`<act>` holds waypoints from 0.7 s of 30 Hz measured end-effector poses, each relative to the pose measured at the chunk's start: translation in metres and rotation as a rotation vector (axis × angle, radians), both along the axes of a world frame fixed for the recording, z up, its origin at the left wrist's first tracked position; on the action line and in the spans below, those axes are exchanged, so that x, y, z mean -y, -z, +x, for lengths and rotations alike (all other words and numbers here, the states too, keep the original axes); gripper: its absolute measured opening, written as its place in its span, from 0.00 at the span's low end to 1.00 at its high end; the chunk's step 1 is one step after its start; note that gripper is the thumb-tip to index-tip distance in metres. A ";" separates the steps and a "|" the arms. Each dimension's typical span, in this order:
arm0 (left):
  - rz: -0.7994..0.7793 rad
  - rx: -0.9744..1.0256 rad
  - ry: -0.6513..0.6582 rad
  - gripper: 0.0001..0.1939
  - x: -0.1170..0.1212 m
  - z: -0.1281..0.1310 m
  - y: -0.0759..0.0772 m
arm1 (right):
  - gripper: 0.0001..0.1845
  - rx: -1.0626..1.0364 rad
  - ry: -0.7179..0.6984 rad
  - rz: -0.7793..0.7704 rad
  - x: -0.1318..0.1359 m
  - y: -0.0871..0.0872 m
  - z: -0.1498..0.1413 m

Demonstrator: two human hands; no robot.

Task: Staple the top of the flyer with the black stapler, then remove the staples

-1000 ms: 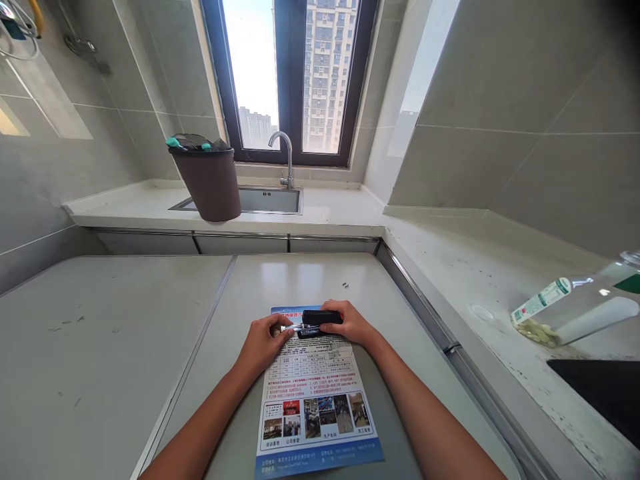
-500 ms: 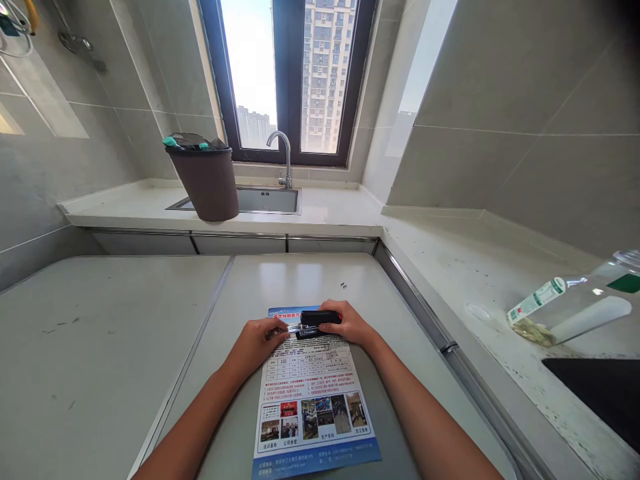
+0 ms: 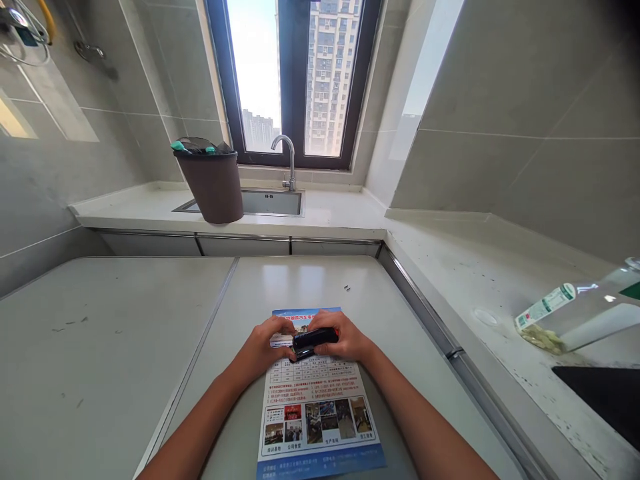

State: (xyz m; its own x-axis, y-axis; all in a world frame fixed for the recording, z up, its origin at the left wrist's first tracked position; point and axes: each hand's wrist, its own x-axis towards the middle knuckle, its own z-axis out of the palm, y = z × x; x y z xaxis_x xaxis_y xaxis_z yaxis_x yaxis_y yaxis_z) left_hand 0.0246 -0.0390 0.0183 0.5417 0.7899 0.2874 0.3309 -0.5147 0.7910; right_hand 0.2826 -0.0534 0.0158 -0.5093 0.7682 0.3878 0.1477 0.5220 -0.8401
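A printed flyer (image 3: 316,407) with a blue border, tables and small photos lies flat on the pale table (image 3: 125,333) in front of me. Over its upper part I hold a black stapler (image 3: 313,340) with both hands. My left hand (image 3: 265,347) is closed on the stapler's left end, fingers curled over the front. My right hand (image 3: 345,339) is closed round its right end, fingers over the top. The stapler lies across the flyer's width, and its underside is hidden by my fingers.
Loose staples (image 3: 346,288) lie on the table beyond the flyer. At the back are a brown bin (image 3: 213,183), a sink (image 3: 273,201) with a tap (image 3: 289,160), and a window. On the right counter lies a clear bottle (image 3: 575,313); a dark panel (image 3: 603,397) sits near it.
Both hands have drawn closer together on the stapler, and it has come slightly nearer to me over the flyer. My left fingers now cover its front end.
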 end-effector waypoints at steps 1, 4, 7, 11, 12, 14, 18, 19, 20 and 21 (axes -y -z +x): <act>0.022 -0.002 -0.001 0.16 0.000 0.000 0.000 | 0.23 -0.007 0.011 0.007 0.001 0.001 -0.003; 0.049 -0.006 0.020 0.14 0.001 0.002 0.001 | 0.22 -0.012 0.048 0.031 0.003 0.001 -0.008; 0.064 -0.027 0.015 0.14 0.001 0.003 0.002 | 0.22 0.022 0.083 0.019 0.005 -0.002 -0.009; 0.129 0.005 -0.118 0.09 -0.003 0.005 0.002 | 0.21 0.055 0.233 -0.015 0.005 -0.006 -0.006; 0.148 0.018 -0.169 0.07 -0.005 0.005 0.004 | 0.20 0.052 0.313 -0.015 0.003 -0.006 -0.004; 0.187 -0.014 -0.256 0.12 -0.009 0.006 0.010 | 0.19 0.043 0.490 -0.012 -0.001 -0.004 0.001; 0.233 -0.284 -0.347 0.20 -0.017 0.011 0.031 | 0.19 0.062 0.762 0.012 -0.013 0.005 0.019; 0.245 -0.345 -0.360 0.20 -0.018 0.012 0.036 | 0.19 0.079 0.812 0.025 -0.016 0.008 0.025; 0.262 -0.392 -0.370 0.21 -0.019 0.014 0.039 | 0.20 0.102 0.858 0.035 -0.018 0.011 0.030; 0.281 -0.423 -0.378 0.20 -0.020 0.014 0.041 | 0.20 0.125 0.900 0.044 -0.021 0.013 0.035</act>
State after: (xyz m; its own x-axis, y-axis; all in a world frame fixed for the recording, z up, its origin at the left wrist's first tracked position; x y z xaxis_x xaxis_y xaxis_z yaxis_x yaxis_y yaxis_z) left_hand 0.0389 -0.0192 -0.0232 0.3517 0.8746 0.3337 0.7851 -0.4698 0.4036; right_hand 0.3179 -0.0325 0.0025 0.2359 0.8819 0.4082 0.6036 0.1962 -0.7728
